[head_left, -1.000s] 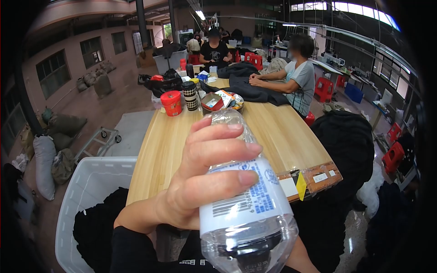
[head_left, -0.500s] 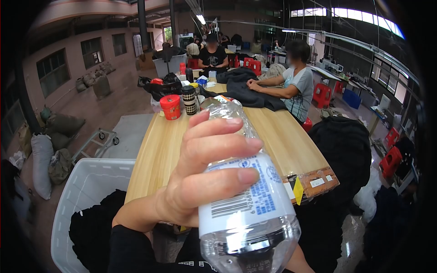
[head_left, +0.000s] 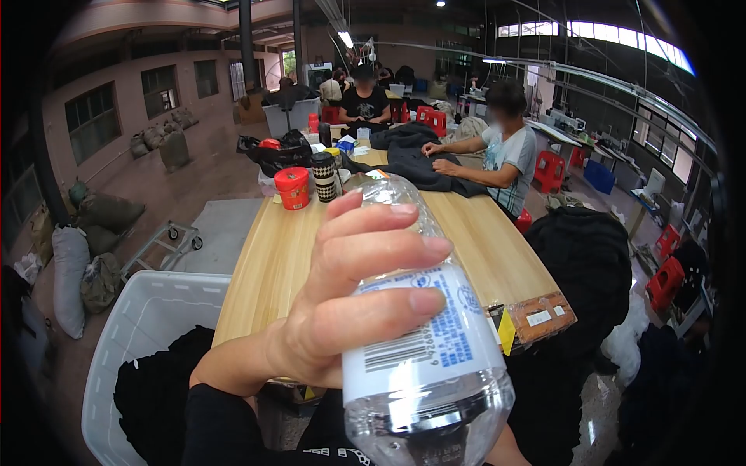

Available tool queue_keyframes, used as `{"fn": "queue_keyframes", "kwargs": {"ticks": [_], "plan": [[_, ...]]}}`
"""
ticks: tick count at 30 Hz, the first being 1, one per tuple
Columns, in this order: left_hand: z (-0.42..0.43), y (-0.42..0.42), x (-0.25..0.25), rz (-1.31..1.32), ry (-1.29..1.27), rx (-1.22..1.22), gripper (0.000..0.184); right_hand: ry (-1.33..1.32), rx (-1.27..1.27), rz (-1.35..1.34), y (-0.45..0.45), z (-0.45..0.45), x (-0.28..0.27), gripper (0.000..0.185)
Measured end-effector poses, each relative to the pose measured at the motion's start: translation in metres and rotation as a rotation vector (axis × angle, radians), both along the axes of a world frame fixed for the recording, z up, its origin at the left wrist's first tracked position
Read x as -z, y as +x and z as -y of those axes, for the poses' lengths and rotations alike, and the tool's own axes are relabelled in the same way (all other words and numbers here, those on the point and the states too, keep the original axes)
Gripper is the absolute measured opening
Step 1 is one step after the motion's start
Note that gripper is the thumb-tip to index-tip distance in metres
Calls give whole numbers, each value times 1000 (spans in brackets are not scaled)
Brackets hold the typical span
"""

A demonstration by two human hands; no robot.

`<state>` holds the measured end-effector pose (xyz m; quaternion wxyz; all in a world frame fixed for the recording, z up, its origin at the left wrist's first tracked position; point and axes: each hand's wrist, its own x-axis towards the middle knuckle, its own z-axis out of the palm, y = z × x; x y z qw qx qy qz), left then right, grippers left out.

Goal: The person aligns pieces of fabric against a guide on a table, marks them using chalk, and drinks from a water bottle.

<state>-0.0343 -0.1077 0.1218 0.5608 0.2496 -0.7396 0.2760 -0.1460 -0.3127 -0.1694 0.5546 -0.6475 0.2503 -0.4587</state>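
Observation:
My left hand [head_left: 353, 287] is wrapped round a clear plastic bottle [head_left: 412, 373] with a white label, blue print and a barcode. The bottle is tilted, its base toward the camera, above the near part of the wooden table [head_left: 268, 256]. My right hand is hidden behind the bottle; only a bit of its forearm shows at the lower right of the bottle. Beyond the bottle stand a red tub [head_left: 292, 189] and a dark patterned cup [head_left: 324, 177].
A white bin [head_left: 155, 289] with black cloth is at the left. Black fabric [head_left: 579, 256] is heaped at the right. A person in a grey shirt [head_left: 509, 159] handles dark cloth [head_left: 416, 159] across the table; another person in black [head_left: 364, 101] sits at the far end.
The person in the grey shirt has moved their hands apart on the dark cloth. The view has shifted slightly. My left hand keeps its hold on the bottle.

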Motion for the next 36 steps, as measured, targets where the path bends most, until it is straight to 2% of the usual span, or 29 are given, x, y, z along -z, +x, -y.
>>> {"fn": "queue_keyframes", "kwargs": {"ticks": [18,23,36], "plan": [[3,1,3,-21,14,14,59,68,-51,-8,-1,6,15,30],[3,3,2,-14,26,3,58,-65,-28,-11,0,5,13,36],[5,4,0,-22,11,23,60,23,-96,29,1,4,13,39]]}}
